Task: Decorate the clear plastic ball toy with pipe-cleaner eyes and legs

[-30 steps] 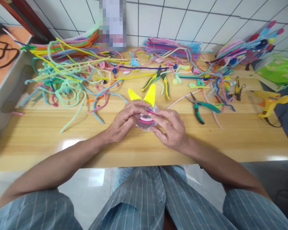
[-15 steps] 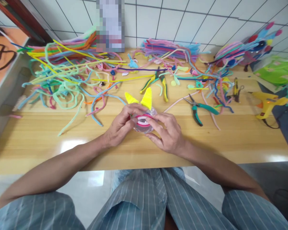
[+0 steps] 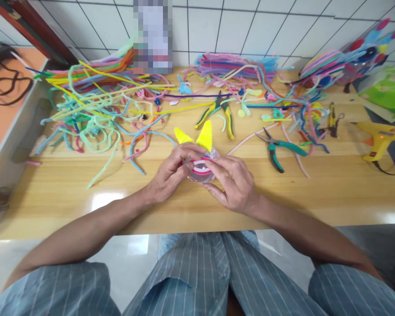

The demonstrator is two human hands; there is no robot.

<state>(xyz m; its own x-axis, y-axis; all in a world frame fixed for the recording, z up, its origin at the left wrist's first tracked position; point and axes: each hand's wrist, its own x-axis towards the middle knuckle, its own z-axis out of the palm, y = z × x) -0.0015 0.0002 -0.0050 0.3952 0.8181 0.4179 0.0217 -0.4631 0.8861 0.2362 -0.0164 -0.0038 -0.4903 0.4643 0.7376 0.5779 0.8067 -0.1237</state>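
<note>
Both my hands close around a small clear ball [image 3: 202,169] wrapped with pink and white pipe cleaner, bearing two yellow cone ears [image 3: 204,135]. My left hand [image 3: 171,173] grips its left side with fingers curled over the top. On the ball's right side, my right hand [image 3: 233,182] pinches the pink pipe cleaner band with thumb and fingers. The ball sits just above the wooden table [image 3: 316,193], near its front edge.
Piles of coloured pipe cleaners [image 3: 95,109] cover the table's back half. Yellow-handled pliers [image 3: 222,114] lie behind the ball, teal-handled pliers [image 3: 278,149] to its right. A yellow glue gun [image 3: 380,138] lies at the far right. A tiled wall stands behind.
The hands and the ball stay in nearly the same place; the fingers have shifted slightly around the pink band. The camera view has drifted a little.
</note>
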